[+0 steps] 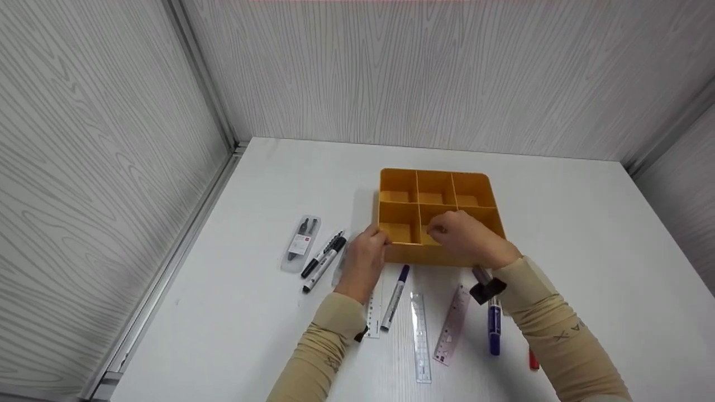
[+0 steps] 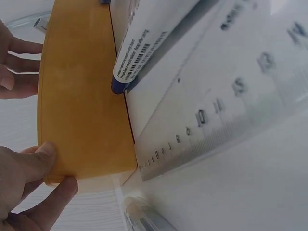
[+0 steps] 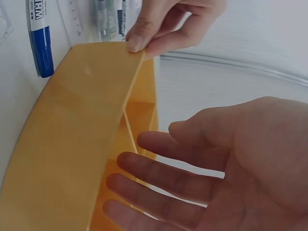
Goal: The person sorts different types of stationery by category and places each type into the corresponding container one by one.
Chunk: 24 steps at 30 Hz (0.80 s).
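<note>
Presently our left hand pinches the near-left corner of the orange-yellow, six-compartment plastic box on the white tabletop, our right hand, holding nothing, hangs loosely spread over its near middle compartment, and we judge tugging that one corner could swivel it into the slim white, blue-capped marker nearer us.

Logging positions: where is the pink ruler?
In the head view, the pink ruler lies right of centre, in front of the tray, between a clear ruler and a blue marker.
</note>
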{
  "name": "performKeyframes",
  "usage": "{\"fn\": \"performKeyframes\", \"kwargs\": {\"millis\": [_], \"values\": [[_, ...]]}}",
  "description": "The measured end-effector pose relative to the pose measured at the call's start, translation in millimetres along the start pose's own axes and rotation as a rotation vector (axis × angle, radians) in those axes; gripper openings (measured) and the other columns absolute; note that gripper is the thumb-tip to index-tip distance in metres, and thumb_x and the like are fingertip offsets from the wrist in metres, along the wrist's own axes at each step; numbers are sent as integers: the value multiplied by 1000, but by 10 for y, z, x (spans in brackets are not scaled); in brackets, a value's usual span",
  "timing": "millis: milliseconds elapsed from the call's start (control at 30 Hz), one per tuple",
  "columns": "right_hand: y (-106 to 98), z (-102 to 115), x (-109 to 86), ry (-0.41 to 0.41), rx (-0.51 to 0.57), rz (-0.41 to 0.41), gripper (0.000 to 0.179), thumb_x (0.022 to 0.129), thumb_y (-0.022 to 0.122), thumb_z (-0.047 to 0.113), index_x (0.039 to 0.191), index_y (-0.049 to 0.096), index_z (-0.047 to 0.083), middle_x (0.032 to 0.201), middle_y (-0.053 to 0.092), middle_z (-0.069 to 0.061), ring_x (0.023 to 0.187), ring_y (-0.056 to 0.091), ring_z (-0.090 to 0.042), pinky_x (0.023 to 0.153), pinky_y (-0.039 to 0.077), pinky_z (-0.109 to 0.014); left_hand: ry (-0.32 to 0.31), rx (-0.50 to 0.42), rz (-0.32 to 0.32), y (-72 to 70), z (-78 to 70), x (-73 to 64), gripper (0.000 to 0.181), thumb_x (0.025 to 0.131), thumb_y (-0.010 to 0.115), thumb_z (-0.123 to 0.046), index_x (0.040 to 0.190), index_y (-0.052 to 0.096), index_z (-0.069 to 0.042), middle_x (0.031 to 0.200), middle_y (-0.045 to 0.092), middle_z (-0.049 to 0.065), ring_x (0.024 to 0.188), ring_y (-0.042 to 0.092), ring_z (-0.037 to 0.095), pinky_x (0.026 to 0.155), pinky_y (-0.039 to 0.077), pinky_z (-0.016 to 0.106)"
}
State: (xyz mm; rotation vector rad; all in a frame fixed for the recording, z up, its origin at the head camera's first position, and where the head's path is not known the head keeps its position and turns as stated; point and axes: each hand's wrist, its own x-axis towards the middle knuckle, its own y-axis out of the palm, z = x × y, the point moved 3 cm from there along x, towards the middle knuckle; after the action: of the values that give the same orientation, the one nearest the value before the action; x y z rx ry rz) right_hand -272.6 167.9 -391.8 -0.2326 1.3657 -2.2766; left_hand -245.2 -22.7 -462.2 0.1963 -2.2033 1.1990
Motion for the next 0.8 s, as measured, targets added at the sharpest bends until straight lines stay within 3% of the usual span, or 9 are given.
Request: {"fn": "performKeyframes", "kwargs": {"millis": [100,200,333,500,733,800], "values": [[-77,-26,-107,2,3,-44,22,100,50,11,102,71,4,83,64,-7,67,53,-15,66,48,-30,-1,-4,5,-1,3,1,4,90,69,-11,88,73,-11,88,64,-1,77,65,18,68,55,28],[-151,-68,-222,-17,-15,-94,25,99,52,10,111,71,0,99,71,-12,75,57,-17,73,52,-34,-12,-2,22,-1,2,-1,4,90,69,-13,89,73,-10,89,63,-1,78,65,18,69,55,28],[-239,-147,-394,-31,-1,-139,21,99,55,9,109,71,0,98,71,-14,75,57,-18,71,51,-33,-31,12,46,-2,0,-5,5,91,70,-14,88,71,-10,90,63,-1,79,65,18,69,55,28],[-325,-270,-648,12,34,-184,21,100,55,9,111,70,0,101,71,-15,77,59,-19,66,52,-29,-53,6,70,1,0,-9,5,91,70,-15,90,72,-11,92,62,-1,80,64,17,69,55,28],[-363,-510,-942,46,-1,-292,19,99,55,6,108,71,0,104,72,-16,91,67,-27,80,56,-46,19,-1,-29,23,-5,-14,4,89,71,-10,85,71,-9,88,63,2,77,67,20,67,56,28],[-355,-596,-1016,65,-10,-303,20,99,55,6,109,71,0,104,72,-16,91,66,-28,80,56,-47,15,-5,-30,28,-9,-14,4,89,71,-11,85,71,-9,87,63,2,76,67,20,67,56,28]]}}
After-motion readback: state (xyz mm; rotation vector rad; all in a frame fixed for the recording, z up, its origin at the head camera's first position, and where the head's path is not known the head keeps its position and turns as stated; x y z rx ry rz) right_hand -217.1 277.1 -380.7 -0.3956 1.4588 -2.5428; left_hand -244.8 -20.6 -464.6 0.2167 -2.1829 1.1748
